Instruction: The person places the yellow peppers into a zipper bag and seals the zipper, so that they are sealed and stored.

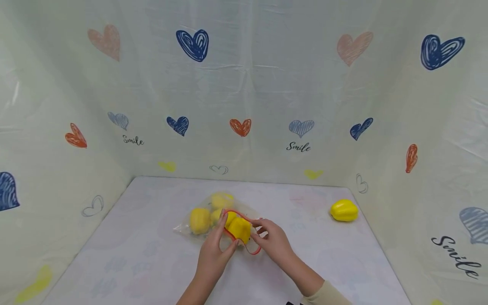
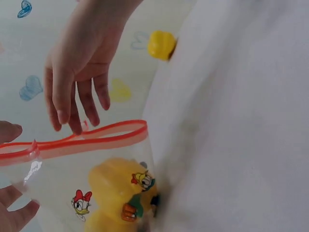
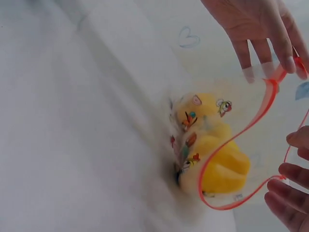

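Several yellow peppers (image 1: pixel 200 221) were inside the clear bag (image 2: pixel 60 176), at least 4 that could be counted, and this bag lay on the white table (image 1: pixel 316 254) toward 11 o'clock from your hands. Its red rim (image 2: pixel 106 142) made a wide mouth, and 1 pepper was just within it. Your left hand (image 1: pixel 214 249), at 8 o'clock of the mouth, was grasping the bag by the rim, with the thumb on 1 side of the plastic and fingers on the other. Your right hand (image 1: pixel 274 240), at 3 o'clock of the mouth, had loose, relaxed fingers beside the rim; how firmly they touched it, you could not tell. Cartoon duck prints (image 2: pixel 81 203) decorated the bag wall. 1 more pepper, the loose pepper (image 1: pixel 344 210), lay at 3 o'clock from the bag, well apart, near the table edge. Your beige sleeve (image 1: pixel 327 294) showed at 5 o'clock, and at 12 o'clock the heart-patterned curtain (image 1: pixel 244 84) hung behind the table.
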Motion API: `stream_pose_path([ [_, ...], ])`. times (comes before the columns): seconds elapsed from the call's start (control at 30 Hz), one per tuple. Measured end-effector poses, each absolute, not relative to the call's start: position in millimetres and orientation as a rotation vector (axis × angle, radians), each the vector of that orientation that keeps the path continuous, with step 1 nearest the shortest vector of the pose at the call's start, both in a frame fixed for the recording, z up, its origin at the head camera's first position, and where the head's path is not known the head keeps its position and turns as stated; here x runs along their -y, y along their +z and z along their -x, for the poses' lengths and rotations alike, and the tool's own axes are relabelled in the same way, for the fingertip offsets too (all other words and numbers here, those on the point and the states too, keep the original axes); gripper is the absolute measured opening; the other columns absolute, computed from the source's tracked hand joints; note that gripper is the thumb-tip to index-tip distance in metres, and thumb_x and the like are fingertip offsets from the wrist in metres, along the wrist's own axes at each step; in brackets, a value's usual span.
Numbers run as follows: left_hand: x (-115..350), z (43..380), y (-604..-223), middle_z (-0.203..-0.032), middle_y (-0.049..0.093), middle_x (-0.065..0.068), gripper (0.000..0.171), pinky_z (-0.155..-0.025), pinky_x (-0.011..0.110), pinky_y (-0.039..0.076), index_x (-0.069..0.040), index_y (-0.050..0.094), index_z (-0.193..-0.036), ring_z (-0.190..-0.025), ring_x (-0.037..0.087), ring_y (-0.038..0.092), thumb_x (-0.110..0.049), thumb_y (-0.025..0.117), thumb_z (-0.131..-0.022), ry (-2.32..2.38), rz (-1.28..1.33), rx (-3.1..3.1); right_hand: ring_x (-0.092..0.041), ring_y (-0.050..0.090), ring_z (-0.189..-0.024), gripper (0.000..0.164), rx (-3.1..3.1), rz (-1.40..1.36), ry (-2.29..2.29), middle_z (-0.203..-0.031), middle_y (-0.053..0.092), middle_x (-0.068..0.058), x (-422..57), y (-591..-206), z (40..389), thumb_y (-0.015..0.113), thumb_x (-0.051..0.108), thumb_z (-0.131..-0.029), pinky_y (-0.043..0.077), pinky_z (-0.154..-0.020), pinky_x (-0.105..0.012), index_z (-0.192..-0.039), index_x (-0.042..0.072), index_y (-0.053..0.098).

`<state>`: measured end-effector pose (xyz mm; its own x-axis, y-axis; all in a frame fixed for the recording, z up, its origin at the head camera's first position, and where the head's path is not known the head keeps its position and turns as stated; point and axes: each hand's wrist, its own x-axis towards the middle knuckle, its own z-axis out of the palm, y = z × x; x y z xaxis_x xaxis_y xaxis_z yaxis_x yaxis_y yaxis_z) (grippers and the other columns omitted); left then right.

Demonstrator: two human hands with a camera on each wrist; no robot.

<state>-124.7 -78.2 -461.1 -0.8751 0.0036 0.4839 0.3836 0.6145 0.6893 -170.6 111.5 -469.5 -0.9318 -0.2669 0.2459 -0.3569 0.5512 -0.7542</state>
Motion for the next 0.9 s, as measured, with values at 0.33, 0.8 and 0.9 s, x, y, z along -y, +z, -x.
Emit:
stream_pose_path([
  [0.33, 74.9, 124.0, -466.6, -0.152, 0.04, -0.001, 0.085, -0.102, 0.043, 0.042, -0.009, 0.046, -0.145, -0.13, 0.026, 0.048, -0.002, 0.085, -0.07, -1.175, 0.276, 2.445, -0.013, 0.062, -0.085, 0.025, 2.549, -0.273, 1.454, -0.101, 0.069, 0.002, -155.8, -476.0, 180.2, 0.075, 0.008, -0.085, 0.054, -0.07, -0.025, -0.11, 0.01, 0.07],
  [0.8, 71.3, 126.5, -473.1, -0.148, 0.046, 0.005, 0.076, -0.104, 0.048, 0.041, -0.007, 0.054, -0.138, -0.129, 0.026, 0.048, 0.0, 0.086, -0.07, -1.135, 0.33, 2.401, -0.023, 0.061, -0.093, 0.027, 2.543, 0.096, 1.409, -0.107, 0.068, -0.009, -228.3, -496.2, 205.6, 0.067, 0.012, -0.092, 0.051, -0.077, -0.022, -0.118, 0.004, 0.066],
  [0.9, 70.2, 127.2, -473.9, -0.146, 0.048, 0.007, 0.071, -0.104, 0.049, 0.04, -0.007, 0.057, -0.134, -0.13, 0.027, 0.048, 0.001, 0.086, -0.069, -1.116, 0.344, 2.387, -0.025, 0.06, -0.097, 0.028, 2.538, 0.164, 1.391, -0.111, 0.066, -0.012, -242.8, -502.1, 209.4, 0.065, 0.013, -0.094, 0.051, -0.081, -0.025, -0.12, 0.003, 0.064],
])
